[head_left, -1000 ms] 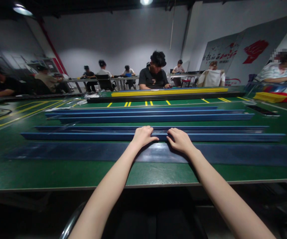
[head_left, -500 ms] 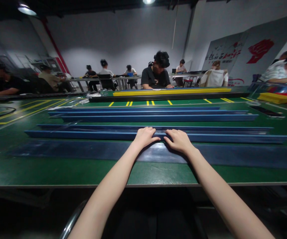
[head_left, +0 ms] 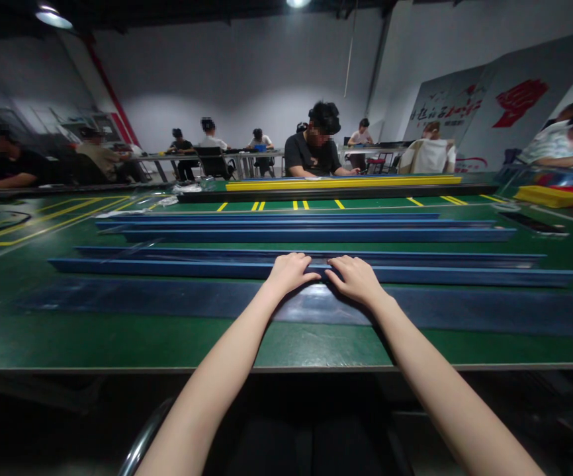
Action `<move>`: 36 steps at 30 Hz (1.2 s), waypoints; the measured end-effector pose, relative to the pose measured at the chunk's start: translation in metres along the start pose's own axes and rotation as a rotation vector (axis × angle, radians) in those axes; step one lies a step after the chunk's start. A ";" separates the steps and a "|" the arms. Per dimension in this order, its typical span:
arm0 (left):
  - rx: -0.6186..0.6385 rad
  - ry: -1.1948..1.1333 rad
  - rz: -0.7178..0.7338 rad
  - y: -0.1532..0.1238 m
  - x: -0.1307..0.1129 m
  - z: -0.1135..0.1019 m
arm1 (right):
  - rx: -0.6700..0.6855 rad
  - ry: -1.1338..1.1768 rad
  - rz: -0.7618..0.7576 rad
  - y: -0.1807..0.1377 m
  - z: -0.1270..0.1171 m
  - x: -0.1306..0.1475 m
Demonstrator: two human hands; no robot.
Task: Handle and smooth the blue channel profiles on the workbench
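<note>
A long blue channel-shaped profile [head_left: 167,267] lies across the table in front of me, its near wall standing up. My left hand [head_left: 290,272] grips that wall near the middle, thumb on the near side and fingers curled over the top edge. Close beside it, my right hand [head_left: 354,279] holds the same wall the same way, with a small gap between the two thumbs. The fingertips inside the channel are partly hidden. Nearer to me, a flat, shiny, dark blue strip [head_left: 142,299] lies under my wrists, parallel to the profile.
More blue profiles [head_left: 316,235] lie just beyond on the green table [head_left: 217,347]. Farther back are a black bar [head_left: 366,192] and a yellow bar [head_left: 341,183]. A phone [head_left: 534,223] and a yellow tray [head_left: 547,195] sit at right. A co-worker [head_left: 299,152] sits opposite.
Both my hands keep their hold at the same spot on the blue profile, which has not visibly moved. The co-worker opposite has shifted slightly to the right.
</note>
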State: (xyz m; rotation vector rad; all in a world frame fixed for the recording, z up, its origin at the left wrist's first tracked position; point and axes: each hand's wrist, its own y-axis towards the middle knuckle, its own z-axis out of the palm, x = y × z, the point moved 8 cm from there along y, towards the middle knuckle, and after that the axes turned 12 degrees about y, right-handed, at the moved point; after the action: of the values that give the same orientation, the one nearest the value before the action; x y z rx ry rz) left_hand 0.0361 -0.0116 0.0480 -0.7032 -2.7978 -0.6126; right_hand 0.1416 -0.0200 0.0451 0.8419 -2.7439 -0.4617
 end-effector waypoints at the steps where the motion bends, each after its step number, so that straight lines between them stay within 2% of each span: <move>1: 0.002 0.002 0.000 0.000 0.000 0.000 | 0.001 -0.008 0.001 0.000 0.000 0.000; 13: 0.029 0.023 0.003 -0.001 0.000 0.002 | 0.014 -0.014 0.035 -0.001 0.000 -0.002; 23: 0.031 0.022 0.003 -0.002 0.000 0.000 | -0.055 0.025 0.024 0.000 -0.009 -0.001; 36: -0.019 0.013 0.018 -0.001 0.002 -0.005 | -0.067 0.020 0.102 -0.006 -0.014 -0.019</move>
State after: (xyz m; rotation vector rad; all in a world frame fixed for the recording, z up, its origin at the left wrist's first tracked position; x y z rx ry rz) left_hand 0.0345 -0.0137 0.0522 -0.7244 -2.7738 -0.6384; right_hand 0.1638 -0.0170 0.0536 0.6824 -2.7207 -0.5193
